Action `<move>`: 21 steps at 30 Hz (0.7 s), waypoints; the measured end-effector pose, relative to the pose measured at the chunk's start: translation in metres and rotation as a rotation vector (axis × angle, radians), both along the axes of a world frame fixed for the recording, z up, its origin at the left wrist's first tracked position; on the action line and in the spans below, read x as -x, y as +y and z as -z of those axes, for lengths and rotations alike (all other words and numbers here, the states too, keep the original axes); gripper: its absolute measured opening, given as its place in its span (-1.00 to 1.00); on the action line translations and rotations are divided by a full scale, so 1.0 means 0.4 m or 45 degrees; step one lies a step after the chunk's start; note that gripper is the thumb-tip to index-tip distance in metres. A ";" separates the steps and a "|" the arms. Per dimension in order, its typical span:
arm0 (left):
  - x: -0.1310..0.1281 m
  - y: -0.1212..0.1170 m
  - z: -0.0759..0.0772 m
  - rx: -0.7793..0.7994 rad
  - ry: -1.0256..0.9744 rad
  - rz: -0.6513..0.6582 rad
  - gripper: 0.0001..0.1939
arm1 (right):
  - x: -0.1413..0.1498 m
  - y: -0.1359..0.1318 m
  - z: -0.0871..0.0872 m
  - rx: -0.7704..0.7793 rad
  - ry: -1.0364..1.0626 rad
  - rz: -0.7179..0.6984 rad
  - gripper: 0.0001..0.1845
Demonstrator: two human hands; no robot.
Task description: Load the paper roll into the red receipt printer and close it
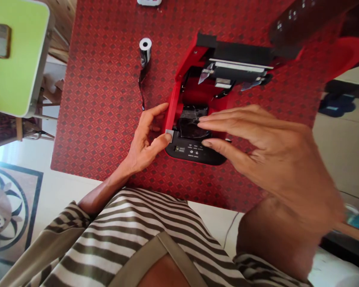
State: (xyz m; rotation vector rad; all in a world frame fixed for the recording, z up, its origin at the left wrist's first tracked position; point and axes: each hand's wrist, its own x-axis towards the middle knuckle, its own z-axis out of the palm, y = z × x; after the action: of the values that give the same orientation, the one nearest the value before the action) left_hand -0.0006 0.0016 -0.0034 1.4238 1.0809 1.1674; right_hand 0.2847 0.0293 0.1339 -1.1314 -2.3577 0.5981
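Right hand (pixel 277 147): thumb and fingers apart, tips at the black-wrapped roll (pixel 194 124) inside the open red device (pixel 174 101); contact cannot be confirmed. Left hand (pixel 145 145): digits spread, thumb on the near left corner. Apparent step: roll handling inside the compartment, calling for light fingertip control. Loose roll (pixel 145 50): far left, bench (pixel 104 87).

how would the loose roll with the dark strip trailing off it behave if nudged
The roll looks narrow and seems to stand on end, so it would probably tip easily. Its round side suggests it could roll once down. The dark strip looks thin and twisted, so it would likely flop and drag behind.
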 end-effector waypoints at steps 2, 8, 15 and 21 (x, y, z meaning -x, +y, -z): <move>0.005 0.000 -0.002 -0.015 0.025 0.013 -0.19 | 0.017 -0.003 0.020 -0.051 0.061 0.062 -0.70; 0.015 -0.024 -0.105 -0.192 0.250 -0.075 -0.38 | 0.050 -0.034 0.062 -0.188 0.178 0.203 -0.66; 0.008 0.200 -0.203 -0.197 0.160 -0.141 -0.27 | 0.067 -0.073 0.056 -0.101 0.017 0.410 -0.68; -0.054 0.411 -0.181 0.093 0.001 0.098 -0.19 | 0.070 -0.093 0.078 -0.140 0.030 0.425 -0.67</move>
State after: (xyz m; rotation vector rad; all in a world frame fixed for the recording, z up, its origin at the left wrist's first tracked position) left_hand 0.0211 0.1661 0.0688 1.3973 1.0494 1.0626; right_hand 0.2567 -0.0080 0.1025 -1.4162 -2.0879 0.3569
